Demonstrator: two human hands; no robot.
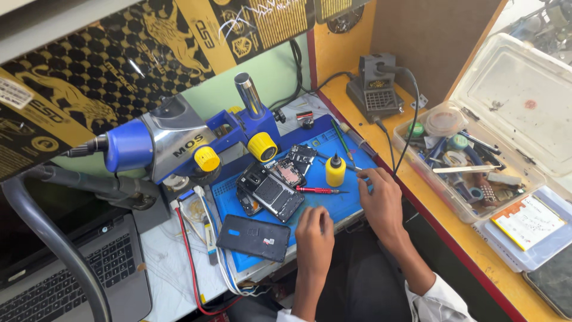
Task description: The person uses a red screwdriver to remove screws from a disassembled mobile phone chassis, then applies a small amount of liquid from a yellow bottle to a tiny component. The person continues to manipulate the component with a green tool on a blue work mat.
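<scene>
My left hand (314,231) rests on the front edge of the blue work mat (339,206), fingers curled in with nothing visible in them. My right hand (379,195) lies at the mat's right edge, its fingertips closed on a thin metal tool (353,169) that points toward a small yellow bottle (335,170). An opened phone (271,192) with its insides showing lies mid-mat, left of both hands. A red-handled screwdriver (317,190) lies between the phone and my right hand. A dark phone back cover (254,237) sits at the mat's front left, beside my left hand.
A blue and grey microscope (179,143) hangs over the mat's left. A laptop (65,280) sits at far left, a soldering station (375,89) at the back. A clear plastic box (471,164) of tools stands on the yellow shelf at right. Red and white cables (199,262) trail off the front.
</scene>
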